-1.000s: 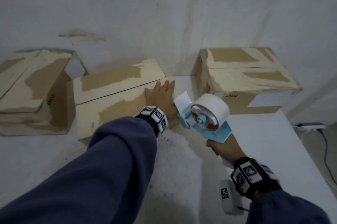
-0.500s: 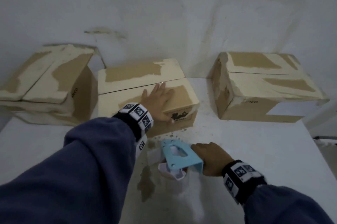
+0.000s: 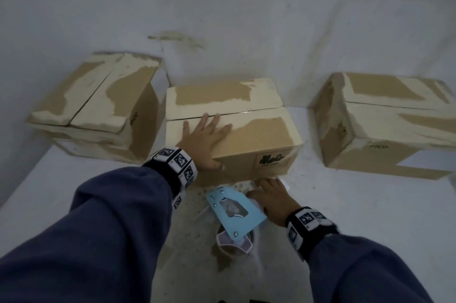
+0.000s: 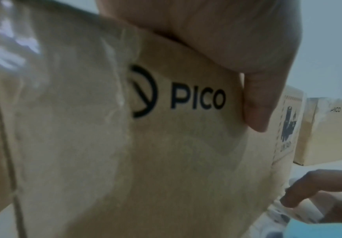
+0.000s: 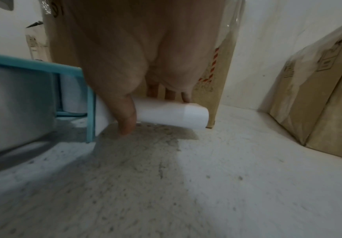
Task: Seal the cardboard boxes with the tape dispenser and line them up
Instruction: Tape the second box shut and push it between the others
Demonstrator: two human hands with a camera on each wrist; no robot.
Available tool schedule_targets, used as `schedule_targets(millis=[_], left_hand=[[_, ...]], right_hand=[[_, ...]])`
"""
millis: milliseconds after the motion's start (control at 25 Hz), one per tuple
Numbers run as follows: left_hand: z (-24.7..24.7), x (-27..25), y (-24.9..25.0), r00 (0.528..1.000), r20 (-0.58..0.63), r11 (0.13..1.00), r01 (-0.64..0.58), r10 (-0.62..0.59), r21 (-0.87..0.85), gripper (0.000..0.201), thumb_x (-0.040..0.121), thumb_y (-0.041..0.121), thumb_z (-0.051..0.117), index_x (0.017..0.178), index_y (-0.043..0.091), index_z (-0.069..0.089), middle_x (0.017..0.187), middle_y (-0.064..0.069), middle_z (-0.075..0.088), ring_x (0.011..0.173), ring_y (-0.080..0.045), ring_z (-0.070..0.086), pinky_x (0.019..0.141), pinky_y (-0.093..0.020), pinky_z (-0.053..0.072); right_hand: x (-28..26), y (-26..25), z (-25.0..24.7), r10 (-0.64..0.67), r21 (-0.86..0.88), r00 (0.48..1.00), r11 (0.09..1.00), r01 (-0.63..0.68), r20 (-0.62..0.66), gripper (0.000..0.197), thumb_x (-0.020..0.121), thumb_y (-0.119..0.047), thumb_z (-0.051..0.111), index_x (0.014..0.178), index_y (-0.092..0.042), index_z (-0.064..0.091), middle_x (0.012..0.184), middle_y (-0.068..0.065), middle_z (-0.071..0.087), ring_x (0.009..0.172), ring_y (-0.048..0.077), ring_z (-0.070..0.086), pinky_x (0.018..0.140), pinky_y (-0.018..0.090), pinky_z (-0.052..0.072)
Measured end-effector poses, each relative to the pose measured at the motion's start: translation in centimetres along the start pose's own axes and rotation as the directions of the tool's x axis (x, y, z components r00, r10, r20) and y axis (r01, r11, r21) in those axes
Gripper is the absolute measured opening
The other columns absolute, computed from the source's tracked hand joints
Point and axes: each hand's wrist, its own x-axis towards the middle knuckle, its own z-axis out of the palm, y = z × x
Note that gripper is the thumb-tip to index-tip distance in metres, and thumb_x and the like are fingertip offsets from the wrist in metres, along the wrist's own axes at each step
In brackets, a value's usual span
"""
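Three taped cardboard boxes stand along the wall: a left box (image 3: 98, 105), a middle box (image 3: 246, 130) and a right box (image 3: 385, 125). My left hand (image 3: 206, 137) lies flat on the middle box's top near its seam, with the thumb (image 4: 257, 104) hanging over the side printed PICO. The blue tape dispenser (image 3: 234, 214) lies on its side on the table just in front of the middle box. My right hand (image 3: 271, 197) reaches over its white handle (image 5: 172, 114), thumb on the near side and fingers on the far side.
The white table (image 3: 345, 216) is speckled and stained around the dispenser. A white wall runs close behind the boxes. Gaps separate the middle box from its neighbours. The table's left edge (image 3: 22, 184) slants near the left box.
The dispenser came down from the air beside the box onto the table, roll toward me. My right hand went from a fist on the handle to a looser hold. My left hand stayed on the box.
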Motion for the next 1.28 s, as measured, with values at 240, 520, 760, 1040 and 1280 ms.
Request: schedule_targets(millis=[240,520,760,1040,1280], left_hand=[[-0.2,-0.1,-1.3,0.998,-0.051,0.999,-0.043,0.042,-0.016,0.11,0.064,0.082,0.041,0.15,0.032,-0.006,0.159,0.0,-0.018,0.146,-0.025,-0.017,0.114,-0.061,-0.005],[1.8,-3.4,-3.2,0.858,-0.421,0.931,0.16,-0.296,-0.328,0.098,0.073,0.076,0.013,0.149,0.015,0.023,0.16,-0.009,0.004,0.148,-0.027,-0.002,0.117,-0.049,0.001],[3.8,-3.5,-4.6,0.835,-0.248,0.63,0.143,-0.491,-0.763,0.086,0.088,0.054,0.049,0.152,0.014,0.007,0.16,-0.004,0.002,0.148,-0.022,0.009,0.118,-0.037,0.014],[2.9,-0.8,-6.9,0.888,-0.195,0.452,0.016,-0.417,-0.892,0.106,0.071,0.071,0.059,0.15,0.022,0.008,0.155,-0.001,0.027,0.139,-0.023,0.033,0.114,-0.046,0.03],[0.9,-0.2,-8.0,0.943,-0.12,0.262,-0.036,-0.311,-0.964,0.066,0.091,0.021,0.056,0.147,0.019,0.021,0.127,0.01,0.046,0.127,-0.015,0.041,0.097,-0.028,0.037]], right_hand=[[-0.4,-1.9,-5.3,0.086,0.155,0.888,0.988,-0.017,-0.452,0.02,0.067,0.0,0.046,0.081,0.001,0.06,0.085,0.018,0.058,0.076,0.034,0.056,0.057,0.031,0.042],[1.4,1.4,-10.4,0.451,0.285,0.667,0.892,-0.35,-0.592,0.052,0.092,-0.037,0.028,0.132,-0.009,0.047,0.142,0.014,0.045,0.134,0.031,0.038,0.105,0.049,0.031],[1.9,2.7,-8.5,0.569,0.487,0.693,0.802,-0.348,-0.442,0.073,0.09,-0.05,0.019,0.148,-0.005,0.019,0.159,0.012,0.015,0.147,0.023,0.01,0.118,0.047,0.015],[0.5,1.0,-8.0,0.686,0.771,0.564,0.623,-0.13,-0.459,0.053,0.099,-0.022,0.039,0.147,-0.003,0.024,0.156,0.011,0.024,0.144,0.021,0.022,0.118,0.033,0.016],[0.2,1.1,-10.5,0.806,0.956,0.516,0.27,0.115,-0.29,0.037,0.097,-0.007,0.045,0.133,-0.003,0.048,0.121,-0.004,0.056,0.117,0.017,0.048,0.1,0.029,0.037]])
